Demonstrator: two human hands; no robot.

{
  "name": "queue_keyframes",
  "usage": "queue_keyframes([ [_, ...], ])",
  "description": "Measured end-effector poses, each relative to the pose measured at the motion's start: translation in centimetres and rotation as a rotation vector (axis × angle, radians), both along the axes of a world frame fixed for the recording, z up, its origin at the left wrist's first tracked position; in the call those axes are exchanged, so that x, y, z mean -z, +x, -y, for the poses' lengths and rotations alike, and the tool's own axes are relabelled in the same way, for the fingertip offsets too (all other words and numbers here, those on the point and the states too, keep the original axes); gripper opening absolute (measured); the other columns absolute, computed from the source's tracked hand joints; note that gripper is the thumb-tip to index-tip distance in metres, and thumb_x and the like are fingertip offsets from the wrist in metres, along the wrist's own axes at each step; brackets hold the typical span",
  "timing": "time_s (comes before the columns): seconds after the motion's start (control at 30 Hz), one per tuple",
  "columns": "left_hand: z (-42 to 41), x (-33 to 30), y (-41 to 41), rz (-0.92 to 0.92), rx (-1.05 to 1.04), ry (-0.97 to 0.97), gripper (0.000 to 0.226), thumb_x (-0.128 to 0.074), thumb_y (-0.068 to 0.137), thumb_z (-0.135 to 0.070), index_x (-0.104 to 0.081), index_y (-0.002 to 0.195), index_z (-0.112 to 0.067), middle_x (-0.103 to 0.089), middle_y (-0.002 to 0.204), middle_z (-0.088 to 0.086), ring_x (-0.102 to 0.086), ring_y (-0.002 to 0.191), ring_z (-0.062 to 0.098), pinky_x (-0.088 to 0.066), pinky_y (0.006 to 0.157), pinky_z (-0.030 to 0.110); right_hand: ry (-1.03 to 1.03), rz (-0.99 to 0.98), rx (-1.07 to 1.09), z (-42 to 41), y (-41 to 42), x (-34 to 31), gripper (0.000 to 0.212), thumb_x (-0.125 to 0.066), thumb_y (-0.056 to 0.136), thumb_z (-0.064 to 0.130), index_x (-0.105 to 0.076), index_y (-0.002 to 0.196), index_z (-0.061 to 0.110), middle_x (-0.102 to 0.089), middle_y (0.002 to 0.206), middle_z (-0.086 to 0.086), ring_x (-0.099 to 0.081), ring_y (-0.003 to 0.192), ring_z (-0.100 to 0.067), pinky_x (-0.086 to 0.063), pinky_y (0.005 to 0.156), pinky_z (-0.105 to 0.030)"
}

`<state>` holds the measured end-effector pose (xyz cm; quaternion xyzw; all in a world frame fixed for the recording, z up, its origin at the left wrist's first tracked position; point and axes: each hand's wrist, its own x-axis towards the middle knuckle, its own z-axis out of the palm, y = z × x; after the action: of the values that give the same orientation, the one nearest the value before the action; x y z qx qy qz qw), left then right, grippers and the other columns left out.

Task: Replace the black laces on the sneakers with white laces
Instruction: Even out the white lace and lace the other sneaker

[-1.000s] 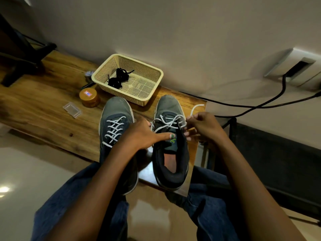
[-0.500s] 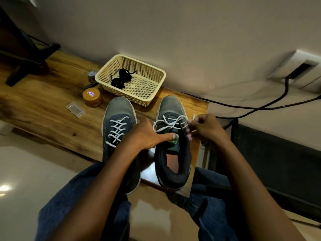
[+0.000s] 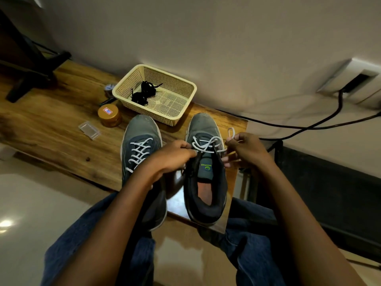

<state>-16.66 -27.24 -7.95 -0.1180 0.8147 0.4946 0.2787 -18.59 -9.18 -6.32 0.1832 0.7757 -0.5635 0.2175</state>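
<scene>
Two grey sneakers stand side by side at the near edge of a wooden table (image 3: 51,129). The left sneaker (image 3: 142,145) carries a white lace across its eyelets. On the right sneaker (image 3: 206,178) a white lace (image 3: 208,144) crosses only the upper eyelets. My left hand (image 3: 171,157) pinches that lace at the shoe's left side. My right hand (image 3: 245,149) grips the lace's other end, a small loop of which sticks up above my fingers. Black laces (image 3: 144,92) lie bunched in a cream plastic basket (image 3: 185,108) behind the shoes.
A small amber jar (image 3: 109,115) and a clear plastic case (image 3: 89,130) lie left of the shoes. Black cables (image 3: 299,126) run from a wall socket at the right. A dark stand base (image 3: 31,79) sits at the table's far left. My knees are below the table edge.
My left hand has curled its fingers from resting flat on the tongue to pinching the lace. My right hand has pulled its end of the lace slightly outward to the right.
</scene>
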Motion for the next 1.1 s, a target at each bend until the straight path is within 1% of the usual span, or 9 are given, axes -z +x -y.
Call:
queue_keyframes([
  [0.1,-0.2,0.6,-0.1,-0.093,-0.046,-0.077,0.022,-0.055,0.094,-0.013,-0.065,0.114,-0.014,-0.066,0.113,0.008,-0.062,0.102,0.023,-0.048,0.097,0.037,0.064,0.01,-0.106,-0.1,0.4,0.0,0.018,-0.059,0.094,0.016,-0.056,0.099,-0.001,-0.063,0.072,-0.014,-0.061,0.044,-0.012,-0.054,0.043,-0.024],
  [0.23,-0.9,0.7,0.0,-0.249,-0.069,-0.248,0.01,-0.063,0.09,-0.018,-0.07,0.084,-0.014,-0.071,0.089,0.004,-0.064,0.082,0.02,-0.045,0.072,0.026,0.057,0.018,-0.058,-0.1,0.1,0.3,0.009,-0.058,0.094,0.009,-0.053,0.093,0.002,-0.061,0.072,-0.015,-0.06,0.046,-0.014,-0.054,0.044,-0.023],
  [0.37,-0.8,0.0,-0.3,-0.248,-0.103,-0.268,0.016,-0.057,0.092,-0.016,-0.068,0.086,-0.007,-0.07,0.093,0.01,-0.062,0.083,0.023,-0.046,0.075,0.028,0.008,0.075,0.033,-0.2,-0.2,0.6,0.014,-0.048,0.099,0.01,-0.043,0.086,0.009,-0.06,0.07,-0.017,-0.062,0.051,-0.023,-0.057,0.051,-0.032],
  [0.5,-0.5,-0.1,-0.5,-0.24,-0.087,-0.27,0.018,-0.056,0.091,-0.019,-0.065,0.085,-0.006,-0.068,0.093,0.014,-0.062,0.087,0.029,-0.045,0.073,0.03,-0.004,0.074,0.014,-0.3,-0.1,0.3,0.01,-0.05,0.098,0.011,-0.048,0.089,0.009,-0.063,0.073,-0.015,-0.064,0.056,-0.021,-0.057,0.057,-0.032],
  [0.6,-0.6,0.1,-0.5,-0.246,-0.105,-0.242,0.009,-0.063,0.088,-0.028,-0.058,0.086,-0.021,-0.065,0.096,0.003,-0.061,0.092,0.022,-0.047,0.081,0.031,-0.101,0.011,0.075,-0.4,-0.2,-0.4,0.011,-0.057,0.095,0.015,-0.057,0.085,0.011,-0.066,0.074,-0.007,-0.064,0.062,-0.014,-0.052,0.064,-0.03],
  [0.7,-0.5,-0.1,-0.3,-0.345,-0.156,-0.289,0.02,-0.066,0.083,-0.041,-0.056,0.086,-0.024,-0.058,0.1,0.001,-0.057,0.091,0.02,-0.046,0.082,0.034,-0.333,-0.051,0.285,-1.1,-0.8,-1.4,0.014,-0.057,0.094,0.027,-0.06,0.088,0.015,-0.07,0.084,-0.004,-0.064,0.079,-0.016,-0.047,0.072,-0.029],
  [0.87,-0.3,-0.8,0.4,-0.367,-0.141,-0.257,0.03,-0.067,0.082,-0.046,-0.057,0.068,-0.022,-0.055,0.064,-0.009,-0.053,0.064,0.013,-0.036,0.062,0.027,-0.683,-0.333,0.551,-2.5,-1.9,-3.0,0.027,-0.044,0.1,0.028,-0.057,0.079,0.016,-0.065,0.062,0.003,-0.065,0.069,-0.012,-0.049,0.065,-0.021],
  [0.97,-0.3,-0.6,0.5,-0.312,-0.084,-0.211,0.031,-0.073,0.077,-0.046,-0.06,0.069,-0.019,-0.051,0.057,-0.01,-0.048,0.056,0.01,-0.036,0.06,0.025,-0.544,-0.598,0.578,-3.1,-1.8,-3.4,0.028,-0.041,0.102,0.023,-0.062,0.087,0.013,-0.06,0.055,0.007,-0.058,0.056,-0.004,-0.05,0.065,-0.021],
  [1.1,-0.2,-0.1,0.7,-0.185,0.026,-0.169,0.036,-0.082,0.066,-0.048,-0.063,0.077,-0.02,-0.057,0.066,-0.007,-0.053,0.062,0.012,-0.045,0.065,0.029,-0.434,-0.626,0.421,-3.2,-1.3,-3.5,0.024,-0.044,0.101,0.028,-0.065,0.101,0.016,-0.052,0.061,0.005,-0.046,0.052,-0.005,-0.041,0.055,-0.018],
])
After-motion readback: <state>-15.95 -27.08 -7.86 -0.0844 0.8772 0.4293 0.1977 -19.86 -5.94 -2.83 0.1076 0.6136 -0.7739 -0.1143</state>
